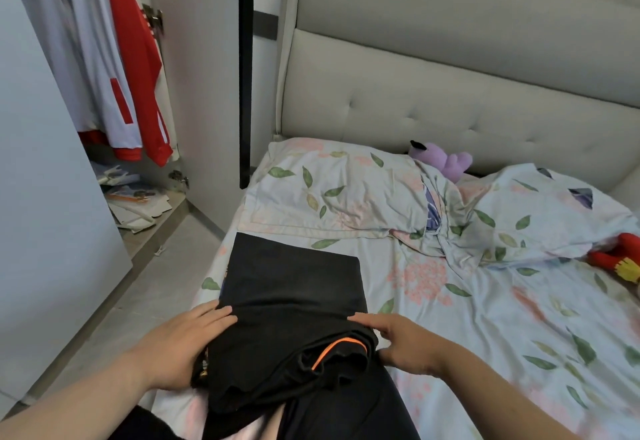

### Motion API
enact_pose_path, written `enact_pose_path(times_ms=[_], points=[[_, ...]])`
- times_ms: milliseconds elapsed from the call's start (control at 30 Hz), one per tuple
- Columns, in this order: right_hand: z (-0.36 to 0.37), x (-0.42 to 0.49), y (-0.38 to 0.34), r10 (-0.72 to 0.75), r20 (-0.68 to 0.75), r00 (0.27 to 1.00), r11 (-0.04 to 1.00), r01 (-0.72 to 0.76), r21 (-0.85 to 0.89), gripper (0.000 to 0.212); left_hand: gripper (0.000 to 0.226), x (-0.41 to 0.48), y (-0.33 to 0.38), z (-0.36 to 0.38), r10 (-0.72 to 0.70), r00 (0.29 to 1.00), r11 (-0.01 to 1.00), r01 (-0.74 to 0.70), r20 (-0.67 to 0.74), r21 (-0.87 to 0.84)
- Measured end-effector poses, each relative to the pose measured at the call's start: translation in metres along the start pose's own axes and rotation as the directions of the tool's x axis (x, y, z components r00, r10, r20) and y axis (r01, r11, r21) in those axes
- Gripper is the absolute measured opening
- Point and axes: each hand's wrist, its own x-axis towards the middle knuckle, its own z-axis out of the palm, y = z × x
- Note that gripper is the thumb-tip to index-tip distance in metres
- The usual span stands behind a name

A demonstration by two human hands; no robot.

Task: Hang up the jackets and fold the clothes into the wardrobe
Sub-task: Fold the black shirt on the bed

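A bed in a pale floral sheet [485,318] fills the head view, and both hands work at its near left edge. Between the hands lies a black folded garment with an orange-trimmed hem [294,308], flat on the sheet, its bunched end nearest the person. The left hand [183,346] rests against the garment's left edge with its fingers stretched out flat over the cloth. The right hand [398,342] touches the right edge, fingers also extended and gripping nothing.

Beyond the hands, past the garment's far end, is a floral pillow [329,194] against a beige tufted headboard [450,93]. Far beyond the right hand a purple plush toy [446,161] sits by the headboard. Out to the right of that hand a red and yellow plush toy [620,259] lies at the frame's edge.

Up and to the left of the left hand, the open white wardrobe [41,197] holds hanging red and white jackets [128,93], with loose papers and flat boxes [135,197] at its bottom.
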Motion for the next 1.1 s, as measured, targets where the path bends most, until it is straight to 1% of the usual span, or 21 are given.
enact_pose_path(times_ms=[100, 133, 200, 233, 267, 300, 333, 367, 400, 433, 467, 500, 567, 600, 667, 767, 867, 900, 967, 1033, 1100], points=[[0.000, -0.007, -0.010, -0.003, -0.112, 0.994, 0.993, -0.010, -0.122, 0.078, 0.087, -0.001, 0.006, -0.008, -0.004, 0.999, 0.999, 0.006, 0.048, -0.043], [0.000, -0.008, -0.015, -0.031, -0.112, 0.993, 0.988, 0.014, -0.151, 0.078, 0.085, -0.002, 0.007, -0.006, 0.026, 0.999, 1.000, -0.026, -0.024, -0.008], [0.003, -0.009, -0.031, -0.092, -0.084, 0.992, 0.976, 0.073, -0.205, 0.074, 0.087, -0.004, 0.014, -0.011, 0.020, 1.000, 0.998, -0.021, -0.017, -0.054], [0.006, -0.008, -0.041, -0.125, -0.064, 0.990, 0.971, 0.108, -0.215, 0.068, 0.091, -0.006, 0.015, -0.011, 0.006, 0.999, 0.996, -0.009, -0.033, -0.087], [0.010, -0.005, -0.048, -0.164, -0.057, 0.985, 0.966, 0.148, -0.211, 0.057, 0.093, -0.002, 0.014, -0.009, -0.005, 0.998, 0.995, -0.001, -0.057, -0.098], [0.014, -0.002, -0.053, -0.204, -0.070, 0.977, 0.963, 0.187, -0.192, 0.041, 0.089, 0.001, 0.008, 0.002, -0.030, 0.999, 0.995, 0.028, -0.017, -0.096], [0.016, 0.001, -0.057, -0.218, -0.109, 0.970, 0.967, 0.199, -0.158, 0.026, 0.075, 0.002, -0.003, 0.016, -0.026, 0.999, 0.994, 0.024, -0.023, -0.108], [0.015, 0.005, -0.059, -0.196, -0.164, 0.967, 0.977, 0.179, -0.115, 0.017, 0.059, -0.001, -0.025, 0.042, 0.006, 1.000, 0.991, -0.006, 0.004, -0.134], [0.012, 0.011, -0.061, -0.149, -0.213, 0.965, 0.989, 0.142, -0.047, 0.010, 0.058, -0.002, -0.038, 0.057, 0.016, 1.000, 0.985, -0.012, 0.026, -0.173], [0.009, 0.016, -0.061, -0.098, -0.237, 0.967, 0.993, 0.109, 0.034, 0.004, 0.069, -0.005, -0.039, 0.059, 0.024, 0.999, 0.968, -0.017, 0.027, -0.249], [0.007, 0.023, -0.060, -0.047, -0.259, 0.965, 0.991, 0.077, 0.107, 0.004, 0.078, -0.005, -0.026, 0.047, 0.004, 0.996, 0.957, 0.021, 0.085, -0.291], [0.006, 0.028, -0.059, -0.005, -0.284, 0.959, 0.985, 0.054, 0.164, 0.007, 0.082, -0.005, -0.007, 0.020, -0.071, 0.994, 0.964, 0.090, 0.086, -0.251], [0.005, 0.037, -0.050, 0.055, -0.317, 0.947, 0.956, 0.041, 0.291, 0.004, 0.084, -0.009, 0.019, -0.010, -0.096, 0.993, 0.966, 0.110, 0.068, -0.234], [0.005, 0.041, -0.045, 0.079, -0.317, 0.945, 0.929, 0.045, 0.367, 0.005, 0.084, -0.008, 0.020, -0.013, -0.071, 0.997, 0.967, 0.077, 0.034, -0.244], [0.005, 0.047, -0.034, 0.156, -0.295, 0.943, 0.855, 0.021, 0.518, 0.013, 0.085, -0.010, 0.018, -0.016, -0.083, 0.994, 0.956, 0.100, 0.073, -0.274], [0.004, 0.054, -0.022, 0.278, -0.228, 0.933, 0.709, -0.039, 0.704, 0.019, 0.082, -0.004, 0.017, -0.020, -0.089, 0.994, 0.971, 0.101, 0.065, -0.218], [0.000, 0.065, -0.017, 0.354, -0.169, 0.920, 0.556, -0.062, 0.829, 0.024, 0.095, 0.005, 0.009, -0.014, -0.092, 0.996, 0.974, 0.093, 0.012, -0.205], [-0.001, 0.069, -0.017, 0.383, -0.149, 0.912, 0.511, -0.074, 0.856, 0.024, 0.089, 0.008, 0.007, -0.009, -0.065, 0.998, 0.974, 0.060, -0.015, -0.217], [-0.004, 0.078, -0.016, 0.447, -0.107, 0.888, 0.433, -0.110, 0.895, 0.025, 0.066, 0.014, 0.011, -0.007, -0.032, 0.993, 0.965, 0.002, -0.110, -0.261], [-0.009, 0.088, -0.013, 0.507, -0.052, 0.860, 0.358, -0.155, 0.921, 0.024, 0.044, 0.020, 0.020, -0.015, -0.048, 0.981, 0.961, -0.006, -0.189, -0.275], [-0.016, 0.095, -0.012, 0.552, 0.003, 0.834, 0.308, -0.207, 0.929, 0.022, 0.027, 0.028, 0.026, -0.020, -0.107, 0.959, 0.944, 0.015, -0.262, -0.330]])
